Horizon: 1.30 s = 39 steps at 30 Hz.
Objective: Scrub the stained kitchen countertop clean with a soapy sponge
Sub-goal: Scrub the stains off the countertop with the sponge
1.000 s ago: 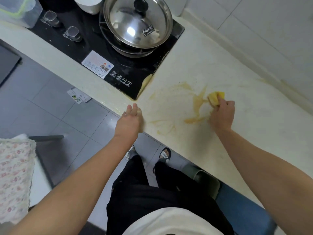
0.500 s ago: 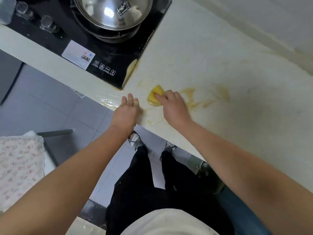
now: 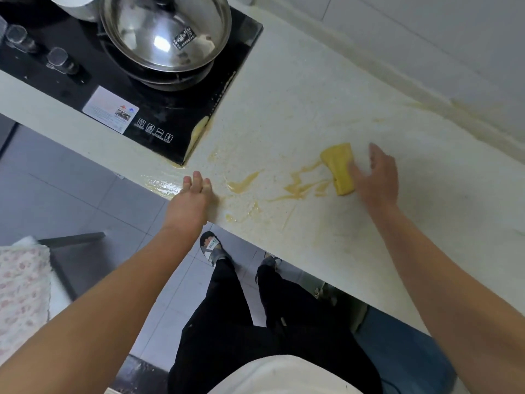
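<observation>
right hand [image 3: 375, 177] presses flat, fingers spread and blurred, on the yellow rectangular sponge [image 3: 339, 169] mid-way across the pale speckled countertop [image 3: 298, 89], at the end of the yellow-brown smears [image 3: 298, 186], likely to bear down on them. left hand [image 3: 193, 200] rests open on the front edge, gripping nothing, apparently bracing near the black glass hob [image 3: 159, 109].

The right hand [image 3: 376, 177] has swept the sponge [image 3: 341, 169] rightward, smearing the yellow stain [image 3: 298, 186].
</observation>
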Motion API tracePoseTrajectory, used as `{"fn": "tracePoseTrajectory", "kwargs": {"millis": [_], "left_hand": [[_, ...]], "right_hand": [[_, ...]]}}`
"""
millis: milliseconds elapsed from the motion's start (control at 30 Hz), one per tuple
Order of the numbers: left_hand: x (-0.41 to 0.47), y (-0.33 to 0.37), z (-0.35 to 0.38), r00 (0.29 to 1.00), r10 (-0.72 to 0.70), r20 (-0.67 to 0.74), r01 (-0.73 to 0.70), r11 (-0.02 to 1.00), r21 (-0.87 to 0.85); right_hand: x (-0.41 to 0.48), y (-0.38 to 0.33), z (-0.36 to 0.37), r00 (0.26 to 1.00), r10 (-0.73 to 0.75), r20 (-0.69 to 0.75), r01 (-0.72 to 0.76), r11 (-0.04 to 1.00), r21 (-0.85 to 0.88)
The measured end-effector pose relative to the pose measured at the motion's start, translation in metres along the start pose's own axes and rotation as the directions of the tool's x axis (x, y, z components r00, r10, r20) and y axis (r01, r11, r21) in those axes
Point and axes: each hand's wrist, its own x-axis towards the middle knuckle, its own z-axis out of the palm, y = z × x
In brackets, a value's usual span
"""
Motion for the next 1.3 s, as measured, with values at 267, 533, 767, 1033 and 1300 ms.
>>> {"fn": "tracePoseTrajectory", "kwargs": {"millis": [267, 533, 767, 1033, 1300], "left_hand": [[-0.006, 0.003, -0.007, 1.000, -0.019, 0.007, 0.019, 1.000, 0.014], [-0.004, 0.004, -0.001, 0.999, -0.024, 0.027, 0.024, 0.999, -0.027], [0.000, 0.002, 0.004, 1.000, -0.025, -0.008, 0.024, 0.999, -0.024], [0.003, 0.003, 0.002, 0.999, -0.032, 0.022, 0.033, 0.999, -0.035], [-0.001, 0.004, -0.001, 0.999, -0.033, -0.016, 0.032, 0.999, -0.041]], "right_hand": [[-0.096, -0.079, 0.092, 0.924, -0.371, 0.089, 0.381, 0.905, -0.190], [-0.100, -0.079, 0.074, 0.840, -0.533, 0.101, 0.539, 0.840, -0.060], [0.008, 0.016, -0.004, 0.981, 0.118, -0.152, -0.162, 0.934, -0.317], [-0.051, -0.038, 0.062, 0.992, -0.064, -0.111, 0.041, 0.978, -0.203], [-0.114, -0.115, 0.097, 0.925, -0.363, 0.110, 0.345, 0.926, 0.152]]}}
